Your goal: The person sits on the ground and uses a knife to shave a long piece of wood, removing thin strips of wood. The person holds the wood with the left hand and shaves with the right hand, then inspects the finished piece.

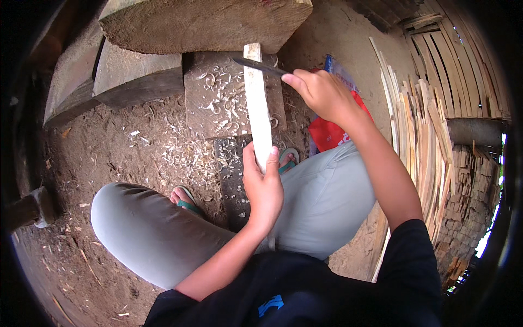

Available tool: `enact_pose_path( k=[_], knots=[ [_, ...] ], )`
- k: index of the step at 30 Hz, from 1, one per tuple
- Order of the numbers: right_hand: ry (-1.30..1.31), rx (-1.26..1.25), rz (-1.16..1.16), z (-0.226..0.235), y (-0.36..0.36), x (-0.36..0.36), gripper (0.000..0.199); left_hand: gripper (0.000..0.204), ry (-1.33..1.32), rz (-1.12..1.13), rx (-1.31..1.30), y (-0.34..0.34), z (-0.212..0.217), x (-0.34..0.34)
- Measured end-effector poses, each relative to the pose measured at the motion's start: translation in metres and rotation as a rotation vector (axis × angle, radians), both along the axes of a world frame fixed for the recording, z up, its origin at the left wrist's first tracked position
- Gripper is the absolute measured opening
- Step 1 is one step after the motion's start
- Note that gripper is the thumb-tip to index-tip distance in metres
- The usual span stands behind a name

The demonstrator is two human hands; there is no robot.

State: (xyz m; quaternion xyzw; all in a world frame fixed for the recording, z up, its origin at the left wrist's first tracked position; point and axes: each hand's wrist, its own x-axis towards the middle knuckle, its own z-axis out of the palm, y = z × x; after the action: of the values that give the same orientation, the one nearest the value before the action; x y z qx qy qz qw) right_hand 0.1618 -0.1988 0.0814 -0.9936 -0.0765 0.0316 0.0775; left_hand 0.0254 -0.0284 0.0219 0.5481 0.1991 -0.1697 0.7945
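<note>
My left hand [263,182] is closed around the near end of a pale, flat wooden strip [257,106]. The strip points away from me, and its far end meets the edge of a thick sawn timber [207,27]. In my right hand [318,92] is a knife, its handle hidden by my fingers. The dark knife blade [259,66] lies across the strip near its far end, tip toward the left. Below the strip, curled wood shavings [218,98] are scattered over a brown board [196,117].
More heavy timbers [136,68] lie at the far left. A bundle of long wooden strips [419,125] leans at the right, beside stacked wood pieces [466,201]. A red bag [327,133] sits by my right knee. A hammer-like tool head [42,207] shows at the left edge.
</note>
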Motion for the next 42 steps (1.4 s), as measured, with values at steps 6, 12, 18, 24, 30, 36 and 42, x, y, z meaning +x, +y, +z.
enact_pose_path(
  k=[6, 12, 18, 24, 30, 36, 42],
  knots=[
    [-0.093, 0.115, 0.037, -0.005, -0.015, 0.005, 0.049, 0.025, 0.027, 0.043, -0.109, -0.004, 0.001, 0.0],
    [0.238, 0.139, 0.083, 0.007, -0.011, -0.033, 0.054, 0.021, 0.065, -0.055, -0.073, 0.002, -0.004, 0.006],
    [0.132, -0.018, 0.136, 0.0, -0.017, -0.043, 0.048, 0.017, 0.026, -0.261, 0.009, 0.005, -0.016, 0.024],
    [0.028, -0.02, 0.075, -0.003, 0.013, -0.028, 0.044, 0.025, -0.121, -0.09, 0.106, -0.005, -0.021, 0.019],
    [0.136, -0.029, 0.101, 0.0, -0.006, -0.04, 0.052, 0.03, -0.174, -0.091, 0.193, -0.005, -0.022, 0.019],
    [-0.02, -0.077, 0.078, 0.0, 0.021, -0.017, 0.051, 0.03, -0.095, -0.088, 0.161, -0.005, -0.017, 0.02],
    [0.114, -0.049, 0.092, -0.001, -0.008, -0.039, 0.051, 0.029, -0.111, -0.088, 0.161, -0.006, -0.016, 0.019]
  ],
)
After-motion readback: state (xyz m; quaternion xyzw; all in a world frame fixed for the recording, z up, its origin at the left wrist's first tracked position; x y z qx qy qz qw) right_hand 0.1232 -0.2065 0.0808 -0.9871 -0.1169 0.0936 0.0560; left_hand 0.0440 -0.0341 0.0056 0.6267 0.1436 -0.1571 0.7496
